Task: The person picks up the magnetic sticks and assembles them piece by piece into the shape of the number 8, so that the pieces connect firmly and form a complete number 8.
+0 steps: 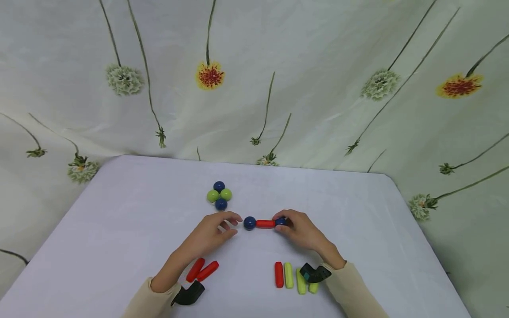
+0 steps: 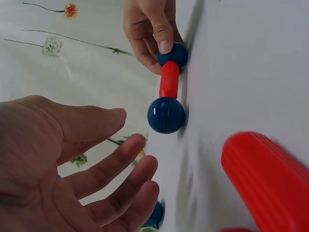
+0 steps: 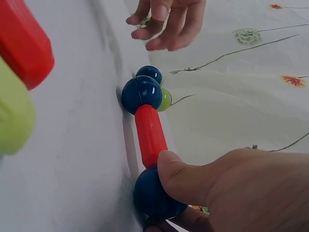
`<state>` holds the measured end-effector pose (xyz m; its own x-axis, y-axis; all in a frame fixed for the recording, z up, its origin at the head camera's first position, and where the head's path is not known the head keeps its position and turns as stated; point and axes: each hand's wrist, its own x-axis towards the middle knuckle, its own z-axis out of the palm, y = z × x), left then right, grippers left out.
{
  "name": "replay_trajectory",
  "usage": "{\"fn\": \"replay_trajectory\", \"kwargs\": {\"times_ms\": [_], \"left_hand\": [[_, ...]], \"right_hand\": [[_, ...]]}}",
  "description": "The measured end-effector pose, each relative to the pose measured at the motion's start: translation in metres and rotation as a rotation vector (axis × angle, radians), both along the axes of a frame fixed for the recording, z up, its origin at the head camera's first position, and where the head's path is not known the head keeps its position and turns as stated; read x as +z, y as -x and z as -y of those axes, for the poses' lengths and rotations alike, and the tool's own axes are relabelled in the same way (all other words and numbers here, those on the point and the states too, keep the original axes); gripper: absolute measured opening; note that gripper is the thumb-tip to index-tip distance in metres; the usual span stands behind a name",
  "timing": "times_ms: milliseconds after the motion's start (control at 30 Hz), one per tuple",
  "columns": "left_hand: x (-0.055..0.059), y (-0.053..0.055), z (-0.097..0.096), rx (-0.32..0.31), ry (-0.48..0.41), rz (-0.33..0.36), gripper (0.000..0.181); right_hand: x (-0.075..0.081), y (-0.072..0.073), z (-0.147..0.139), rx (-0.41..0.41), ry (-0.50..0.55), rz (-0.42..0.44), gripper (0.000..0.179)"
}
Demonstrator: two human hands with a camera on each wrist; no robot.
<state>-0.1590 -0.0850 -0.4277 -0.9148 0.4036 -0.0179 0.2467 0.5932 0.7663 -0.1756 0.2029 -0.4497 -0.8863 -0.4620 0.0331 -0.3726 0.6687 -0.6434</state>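
Note:
A red rod joins two dark blue balls, one at each end, and the piece lies on the white table. My right hand pinches the ball at its right end between thumb and fingers. Just left of the other blue ball, my left hand hovers with fingers loosely bent and apart, touching nothing. In the left wrist view, a gap shows between the left hand and that near ball.
Two blue and two green balls sit clustered beyond my left hand. Two red rods lie by my left forearm. Near my right wrist are another red rod and several green rods. A flowered cloth hangs behind the table.

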Motion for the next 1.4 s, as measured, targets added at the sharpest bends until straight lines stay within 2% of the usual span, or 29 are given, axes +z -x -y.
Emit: {"fn": "replay_trajectory", "kwargs": {"times_ms": [233, 433, 600, 833, 1000, 1200, 1400], "left_hand": [[0.008, -0.020, 0.028, -0.135, 0.053, 0.029, 0.022], [0.007, -0.034, 0.044, -0.174, 0.093, 0.051, 0.020], [0.004, -0.040, 0.052, -0.198, 0.122, 0.086, 0.018], [0.002, -0.049, 0.061, -0.200, 0.147, 0.059, 0.018], [0.001, -0.052, 0.062, -0.189, 0.143, 0.076, 0.019], [-0.003, -0.050, 0.064, -0.229, 0.112, 0.091, 0.022], [-0.007, -0.047, 0.065, -0.257, 0.078, 0.147, 0.020]], "right_hand": [[0.001, 0.000, -0.001, -0.016, -0.006, 0.006, 0.021], [0.000, 0.001, -0.001, -0.017, -0.001, 0.004, 0.021], [-0.001, 0.001, 0.000, -0.019, 0.003, 0.000, 0.021], [0.002, -0.001, 0.002, -0.021, 0.009, 0.016, 0.021], [0.004, -0.003, 0.003, -0.029, 0.009, 0.028, 0.021], [0.003, -0.004, 0.002, -0.019, 0.012, 0.022, 0.021], [0.003, -0.003, 0.003, -0.013, 0.014, 0.014, 0.021]]}}
